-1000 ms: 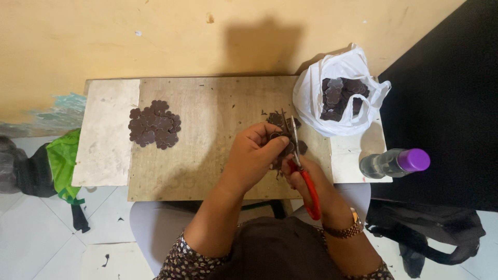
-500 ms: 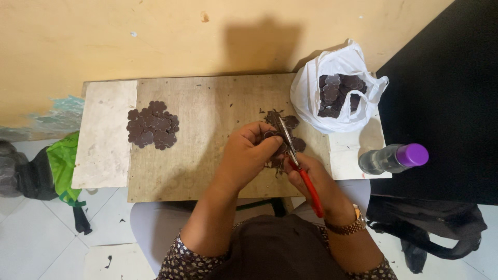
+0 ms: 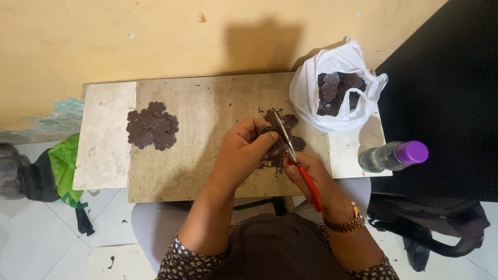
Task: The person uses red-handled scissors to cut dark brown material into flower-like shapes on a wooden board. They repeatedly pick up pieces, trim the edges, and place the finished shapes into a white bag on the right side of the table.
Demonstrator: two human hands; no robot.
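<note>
Now mid-trim: left hand (image 3: 249,150) pinches a dark flower-shaped cutout (image 3: 287,141) over the desk (image 3: 207,114), right hand (image 3: 311,173) grips red-handled scissors (image 3: 290,150), blades at its edge. Finished pile (image 3: 152,125) far left, bag of blanks (image 3: 336,88) far right. Next likely needs rotating the piece.

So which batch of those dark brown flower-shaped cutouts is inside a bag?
The batch at the table's right end, in the white plastic bag. The other dark brown flower-shaped cutouts lie loose on the wooden board.

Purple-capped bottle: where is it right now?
Head view, far right: the purple-capped bottle lies on its side at the table's right end, just below the white plastic bag.
</note>
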